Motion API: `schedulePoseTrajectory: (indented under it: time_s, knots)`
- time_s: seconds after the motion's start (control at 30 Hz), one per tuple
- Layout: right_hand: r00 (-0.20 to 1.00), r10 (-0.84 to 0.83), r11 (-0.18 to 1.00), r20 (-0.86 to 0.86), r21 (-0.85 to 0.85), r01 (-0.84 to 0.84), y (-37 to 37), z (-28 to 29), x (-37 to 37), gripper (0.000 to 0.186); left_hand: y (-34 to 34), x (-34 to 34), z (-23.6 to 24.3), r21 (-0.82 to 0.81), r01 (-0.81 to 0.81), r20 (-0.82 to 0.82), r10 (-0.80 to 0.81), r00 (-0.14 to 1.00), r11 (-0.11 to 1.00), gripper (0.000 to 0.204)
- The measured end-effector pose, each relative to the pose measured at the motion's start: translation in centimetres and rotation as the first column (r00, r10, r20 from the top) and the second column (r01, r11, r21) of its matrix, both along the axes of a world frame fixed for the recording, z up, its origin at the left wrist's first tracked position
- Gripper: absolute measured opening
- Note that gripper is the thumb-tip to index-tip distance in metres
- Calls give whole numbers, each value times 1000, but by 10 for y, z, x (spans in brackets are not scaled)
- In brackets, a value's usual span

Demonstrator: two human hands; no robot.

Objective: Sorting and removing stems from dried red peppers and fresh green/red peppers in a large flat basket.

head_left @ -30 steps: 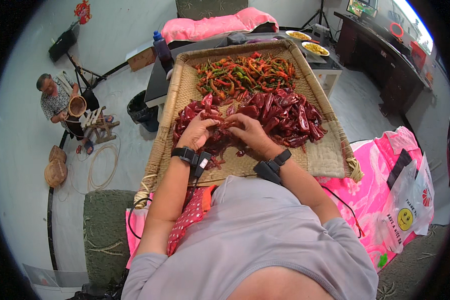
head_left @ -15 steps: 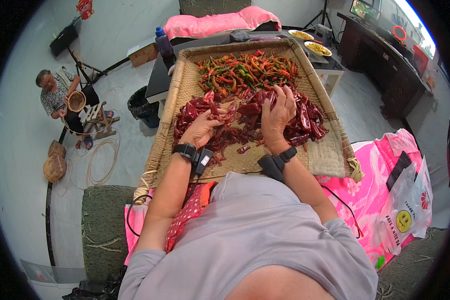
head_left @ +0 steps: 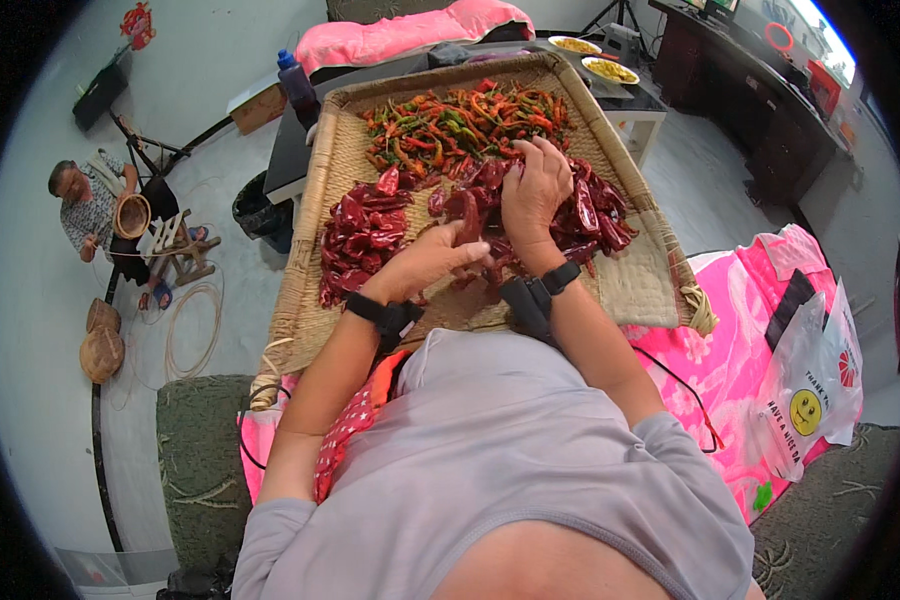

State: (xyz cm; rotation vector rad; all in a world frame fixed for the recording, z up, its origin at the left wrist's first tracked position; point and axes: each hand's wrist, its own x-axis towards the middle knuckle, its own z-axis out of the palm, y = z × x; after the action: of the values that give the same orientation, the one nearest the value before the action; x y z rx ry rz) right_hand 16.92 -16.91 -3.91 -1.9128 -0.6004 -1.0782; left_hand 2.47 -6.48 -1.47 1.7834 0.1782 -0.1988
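On a woven tray (head_left: 651,285) lie dark red wrinkled chillies (head_left: 362,225) in heaps, with a band of smaller red, orange and green chillies (head_left: 460,125) behind them. My left hand (head_left: 435,258), low in the middle of the dark red heaps, is closed around a dark red chilli (head_left: 462,212), thumb stretched toward the right. My right hand (head_left: 535,190) reaches over the right heap with curled fingers; whatever its fingertips grip is hidden among the chillies.
A person (head_left: 90,210) sits at left with a round basket (head_left: 131,216), near a black bin (head_left: 262,212). Behind the tray are a dark table (head_left: 288,152), blue bottle (head_left: 292,75) and plates of yellow food (head_left: 610,71). Pink cloth (head_left: 715,310) and plastic bags (head_left: 805,390) lie at right.
My left hand has moved down and right, away from the left heap. My right hand has moved upward from the middle, onto the right heap. The tray appears slightly higher and leftward in view.
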Motion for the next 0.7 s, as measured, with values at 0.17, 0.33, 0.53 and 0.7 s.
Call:
schedulePoseTrajectory:
  time_s: [0.17, 0.33, 0.53, 0.7]
  knots:
    - [999, -16, 1000, 35, -6, 16, 9, 9, 25, 29, -21, -15, 2, -501, 185, 87, -163, 983, 845, 21]
    - [999, -54, 999, -5, -3, 54, 19, 17, 39, 26, -48, -13, 2, -551, 204, 137, -154, 979, 809, 19]
    - [999, -33, 996, 34, -85, 36, 26, 26, 48, 28, -60, 1, -3, -596, 70, 244, 97, 965, 800, 13]
    - [973, 24, 964, 230, -264, 39, 26, 23, 48, 31, -54, -1, -5, -581, 32, 240, 134, 961, 813, 12]
